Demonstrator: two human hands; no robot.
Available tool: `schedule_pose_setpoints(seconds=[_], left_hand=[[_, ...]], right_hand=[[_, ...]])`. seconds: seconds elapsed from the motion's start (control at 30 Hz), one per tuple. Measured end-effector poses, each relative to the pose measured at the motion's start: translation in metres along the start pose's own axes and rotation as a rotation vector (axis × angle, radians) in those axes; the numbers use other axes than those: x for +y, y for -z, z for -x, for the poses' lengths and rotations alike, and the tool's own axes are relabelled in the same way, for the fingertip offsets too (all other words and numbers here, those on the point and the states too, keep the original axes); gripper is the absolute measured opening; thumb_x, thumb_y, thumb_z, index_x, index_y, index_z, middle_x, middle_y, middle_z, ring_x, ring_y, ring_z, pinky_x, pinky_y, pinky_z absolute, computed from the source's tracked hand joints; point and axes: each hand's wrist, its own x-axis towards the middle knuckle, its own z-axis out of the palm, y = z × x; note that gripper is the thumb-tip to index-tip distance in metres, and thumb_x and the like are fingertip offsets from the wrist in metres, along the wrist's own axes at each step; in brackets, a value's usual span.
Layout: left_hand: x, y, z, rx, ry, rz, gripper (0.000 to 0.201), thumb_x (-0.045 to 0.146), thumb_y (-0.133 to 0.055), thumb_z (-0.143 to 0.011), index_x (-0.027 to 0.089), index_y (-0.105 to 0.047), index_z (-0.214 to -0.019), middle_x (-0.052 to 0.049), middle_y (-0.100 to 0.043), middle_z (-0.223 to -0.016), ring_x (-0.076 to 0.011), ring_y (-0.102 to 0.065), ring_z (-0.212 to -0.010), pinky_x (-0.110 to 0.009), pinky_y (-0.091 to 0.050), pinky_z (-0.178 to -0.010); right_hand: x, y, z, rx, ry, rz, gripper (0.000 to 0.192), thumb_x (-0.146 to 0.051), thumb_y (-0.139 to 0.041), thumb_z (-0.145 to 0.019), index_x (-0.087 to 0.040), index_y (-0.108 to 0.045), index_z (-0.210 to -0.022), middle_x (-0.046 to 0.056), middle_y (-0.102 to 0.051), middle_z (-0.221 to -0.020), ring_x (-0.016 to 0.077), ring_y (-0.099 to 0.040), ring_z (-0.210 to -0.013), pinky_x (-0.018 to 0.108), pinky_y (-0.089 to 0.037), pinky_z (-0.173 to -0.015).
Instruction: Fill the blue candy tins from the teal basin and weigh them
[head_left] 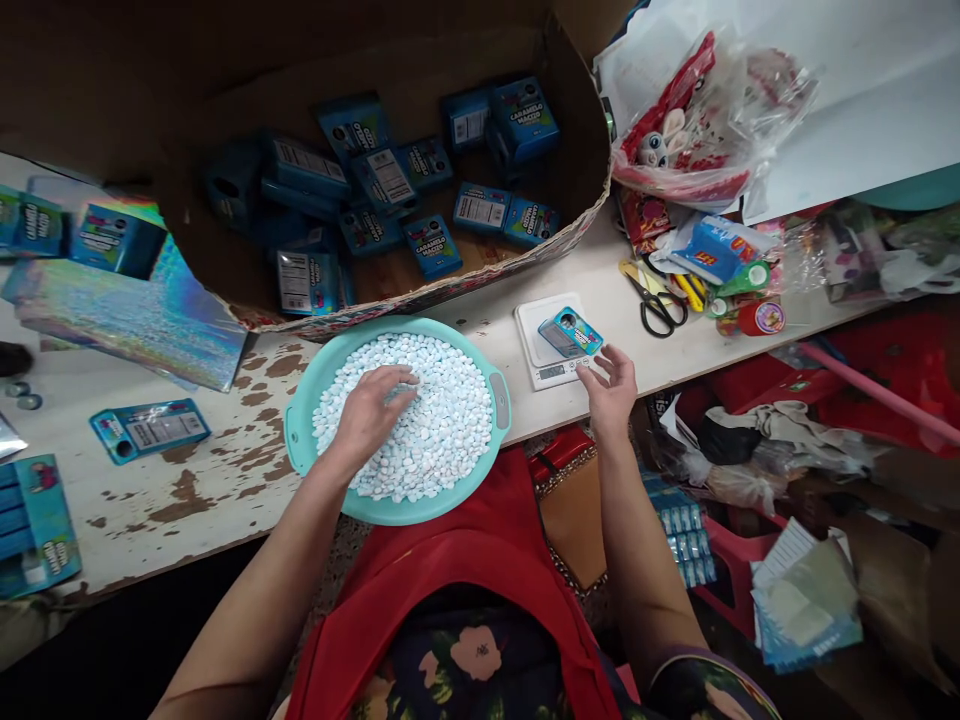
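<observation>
Your right hand (pixel 611 385), fingers loosely spread and holding nothing, sits just near-right of the small blue tin (pixel 570 332) on the white scale (pixel 531 325); your left hand (pixel 367 415) rests, fingers curled, in the white candies (pixel 442 420)

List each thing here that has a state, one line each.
left hand: open, palm down in the candies
basin: full of white candies
right hand: open, fingers at the scale's front edge
scale: display lit, small blue box on it
small blue box: lying flat
cardboard carton: open, holds blue boxes
scissors: closed

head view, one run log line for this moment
left hand in candies, teal basin | right hand at scale | blue box on scale
</observation>
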Motion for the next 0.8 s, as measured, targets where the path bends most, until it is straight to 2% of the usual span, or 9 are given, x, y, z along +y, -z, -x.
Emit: schedule_pose_setpoints(seconds=[0.1,0.23,0.3,0.37,0.47,0.53,0.63,0.73,0.8], left_hand=[[0.006,-0.004,0.001,0.013,-0.093,-0.131,0.027,0.038,-0.051,-0.087,0.021,-0.069,-0.097,-0.009,-0.068,-0.116,-0.0287,-0.059,-0.114,-0.044,-0.046,-0.098],[0.015,-0.009,0.003,0.090,-0.072,-0.022,0.026,0.040,-0.052,-0.088,0.020,-0.068,-0.095,-0.008,-0.070,-0.107,-0.0257,-0.063,-0.105,-0.040,-0.047,-0.096],[0.026,-0.010,0.004,0.133,0.022,0.183,0.026,0.042,-0.056,-0.087,0.020,-0.068,-0.095,-0.007,-0.071,-0.103,-0.0240,-0.063,-0.101,-0.038,-0.049,-0.094],[0.043,-0.011,0.005,0.142,0.127,0.511,0.031,0.046,-0.058,-0.086,0.020,-0.068,-0.100,-0.007,-0.070,-0.103,-0.0222,-0.065,-0.096,-0.035,-0.051,-0.088],[0.073,-0.018,0.003,0.023,0.246,1.049,0.044,0.052,-0.055,-0.088,0.017,-0.065,-0.113,-0.011,-0.068,-0.108,-0.0201,-0.065,-0.091,-0.034,-0.053,-0.082],[0.089,-0.025,0.000,-0.069,0.345,1.275,0.047,0.054,-0.056,-0.087,0.015,-0.066,-0.112,-0.011,-0.068,-0.103,-0.0190,-0.065,-0.088,-0.032,-0.054,-0.077],[0.097,-0.033,-0.002,-0.066,0.460,1.399,0.038,0.045,-0.063,-0.085,0.011,-0.071,-0.099,-0.009,-0.066,-0.089,-0.0149,-0.062,-0.076,-0.027,-0.051,-0.066],[0.090,-0.033,0.000,-0.046,0.469,1.420,0.024,0.031,-0.066,-0.082,0.009,-0.073,-0.090,-0.009,-0.065,-0.085,-0.0103,-0.058,-0.067,-0.022,-0.045,-0.058],[0.083,-0.029,0.002,-0.068,0.455,1.410,0.020,0.025,-0.066,-0.080,0.009,-0.073,-0.091,-0.009,-0.066,-0.088,-0.0091,-0.058,-0.067,-0.021,-0.042,-0.057]], right_hand=[[-0.004,-0.017,-0.017,-0.096,0.076,0.017,0.071,-0.034,-0.083,-0.058,-0.021,-0.054,-0.121,0.010,-0.056,-0.131,0.0222,-0.058,-0.114,0.038,-0.051,-0.093],[-0.013,-0.034,-0.027,-0.110,0.114,0.068,0.053,-0.037,-0.081,-0.061,-0.016,-0.060,-0.104,0.004,-0.066,-0.097,0.0192,-0.063,-0.090,0.038,-0.052,-0.087],[-0.032,-0.035,-0.016,-0.116,0.222,0.128,0.044,-0.037,-0.080,-0.066,-0.018,-0.062,-0.101,0.002,-0.065,-0.094,0.0196,-0.063,-0.089,0.039,-0.052,-0.086],[-0.061,-0.032,0.005,-0.171,0.418,0.182,0.039,-0.033,-0.079,-0.069,-0.022,-0.065,-0.104,0.003,-0.065,-0.100,0.0210,-0.063,-0.094,0.040,-0.052,-0.087],[-0.105,-0.027,0.039,-0.373,0.725,0.262,0.047,-0.019,-0.077,-0.071,-0.030,-0.064,-0.114,0.003,-0.067,-0.106,0.0227,-0.062,-0.100,0.044,-0.049,-0.094],[-0.120,-0.029,0.055,-0.475,0.829,0.321,0.050,-0.013,-0.073,-0.072,-0.032,-0.063,-0.117,0.002,-0.069,-0.105,0.0229,-0.062,-0.098,0.046,-0.048,-0.095],[-0.119,-0.039,0.064,-0.508,0.837,0.373,0.049,-0.010,-0.070,-0.073,-0.032,-0.063,-0.117,0.002,-0.069,-0.103,0.0234,-0.062,-0.096,0.045,-0.049,-0.091],[-0.109,-0.045,0.065,-0.496,0.762,0.356,0.047,-0.010,-0.069,-0.073,-0.030,-0.064,-0.116,0.003,-0.068,-0.104,0.0238,-0.062,-0.097,0.044,-0.051,-0.088],[-0.106,-0.044,0.065,-0.501,0.693,0.315,0.044,-0.012,-0.070,-0.074,-0.030,-0.066,-0.115,0.004,-0.067,-0.105,0.0231,-0.062,-0.097,0.042,-0.052,-0.085]])
